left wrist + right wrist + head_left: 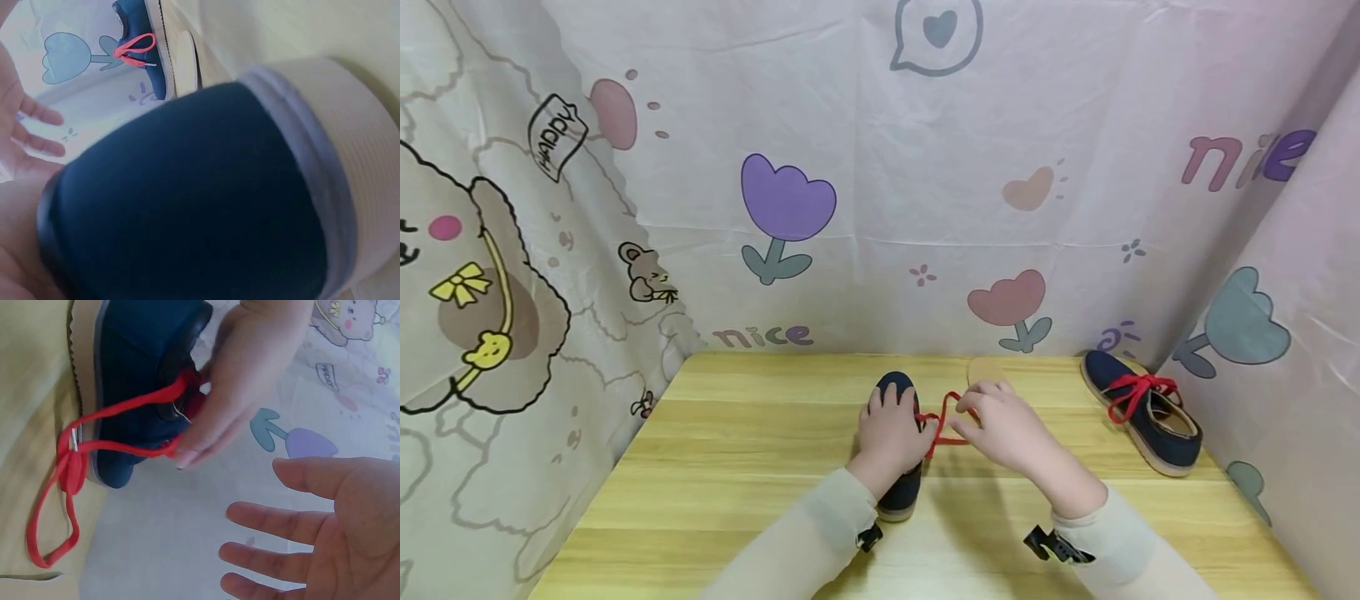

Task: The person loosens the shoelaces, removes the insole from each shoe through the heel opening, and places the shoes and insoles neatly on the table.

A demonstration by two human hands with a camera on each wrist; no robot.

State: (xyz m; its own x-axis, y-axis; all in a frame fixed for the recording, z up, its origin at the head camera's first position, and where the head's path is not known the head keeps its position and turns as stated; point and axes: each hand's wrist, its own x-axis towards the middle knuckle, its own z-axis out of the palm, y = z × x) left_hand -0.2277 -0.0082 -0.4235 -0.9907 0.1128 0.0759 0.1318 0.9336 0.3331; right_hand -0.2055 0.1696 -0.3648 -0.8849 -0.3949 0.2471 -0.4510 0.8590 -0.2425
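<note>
A navy shoe with a pale sole stands at the middle of the table. My left hand rests over its top, fingers spread and fairly straight, the thumb by the red lace. That lace runs off the side and forms a loose loop beside the shoe. To the right, my right hand hovers near the loop. In the right wrist view its fingers are apart with nothing between them. The heel fills much of the left wrist view, hiding most of the left hand.
A second navy shoe with its red lace tied in a bow stands at the table's right. Behind the right hand lies a flat tan piece, possibly an insole. Printed curtains enclose the wooden table.
</note>
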